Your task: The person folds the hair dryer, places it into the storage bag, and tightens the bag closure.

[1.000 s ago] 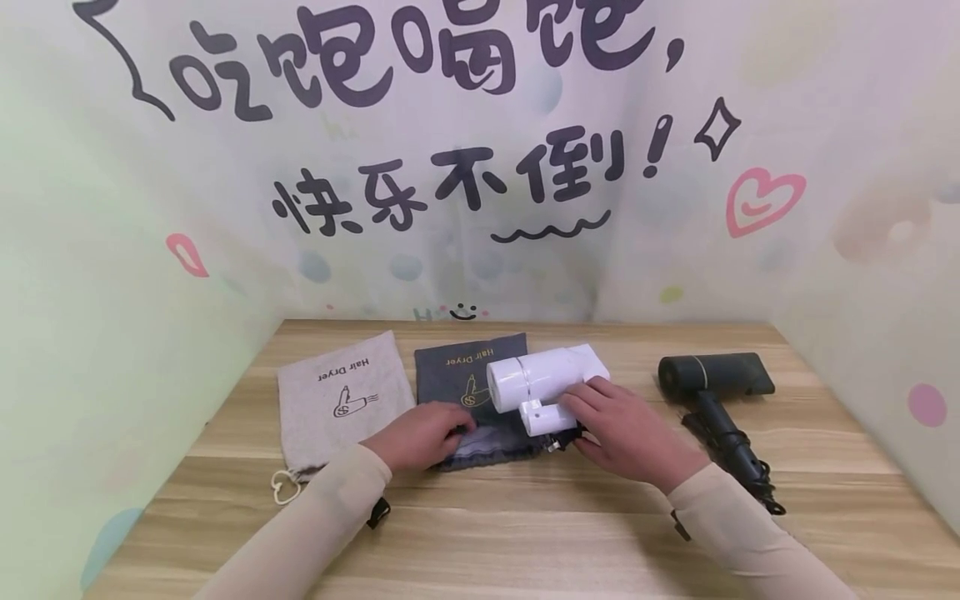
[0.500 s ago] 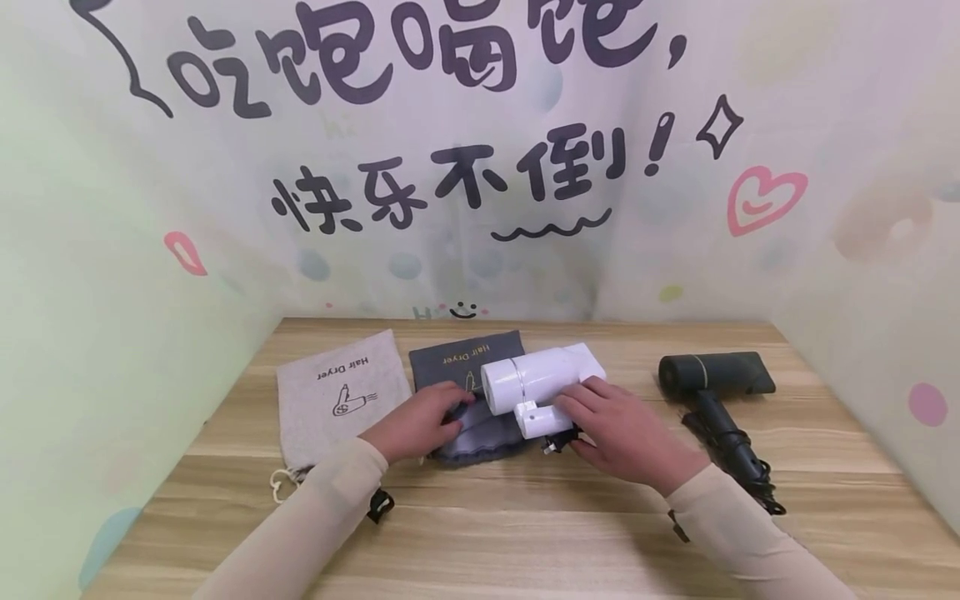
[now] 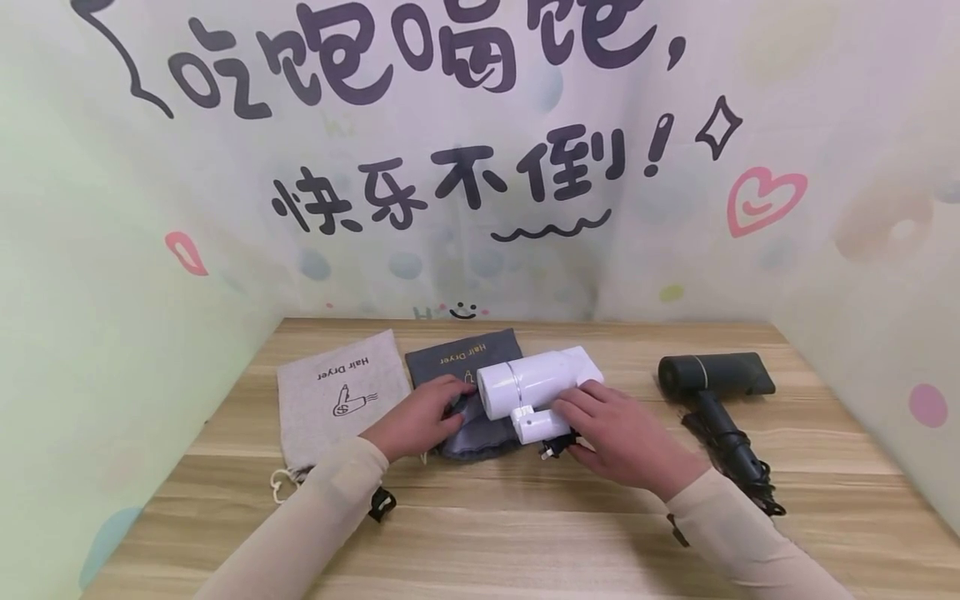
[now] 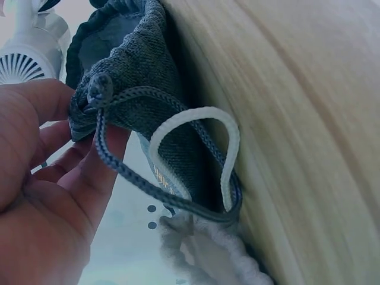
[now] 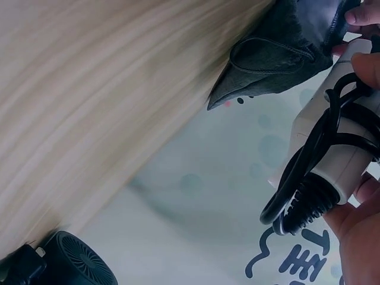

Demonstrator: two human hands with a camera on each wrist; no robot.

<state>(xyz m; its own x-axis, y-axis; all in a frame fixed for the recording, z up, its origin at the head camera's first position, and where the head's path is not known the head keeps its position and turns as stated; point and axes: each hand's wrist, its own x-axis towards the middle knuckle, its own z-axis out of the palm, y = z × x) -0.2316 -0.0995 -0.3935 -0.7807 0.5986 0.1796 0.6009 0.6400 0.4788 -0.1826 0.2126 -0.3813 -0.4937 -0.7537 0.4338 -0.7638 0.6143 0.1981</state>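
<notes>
My left hand [image 3: 420, 418] pinches the mouth edge of a dark grey drawstring bag [image 3: 448, 353] marked "Hair Dryer". Held so, the mouth stands open, and the bag's cord loop hangs down in the left wrist view. In my right hand [image 3: 628, 433] is a white hair dryer [image 3: 546, 377], gripped at its folded handle. The dryer is just above the bag, hiding part of it, with its round end toward the left hand. A black cord [image 5: 323, 157] is wound about the handle in the right wrist view, its plug hanging below in the head view.
Left on the wooden table [image 3: 487, 550] lies a beige drawstring bag [image 3: 337, 408]; its white cord [image 4: 196, 116] overlaps the grey bag's cord in the left wrist view. A black hair dryer [image 3: 720, 375] with wrapped cord lies right. A printed cloth [image 3: 480, 267] hangs behind.
The left hand has moved up slightly and lifted the grey bag's mouth edge. The white hair dryer has shifted a little left toward that mouth, with the right hand still holding it.
</notes>
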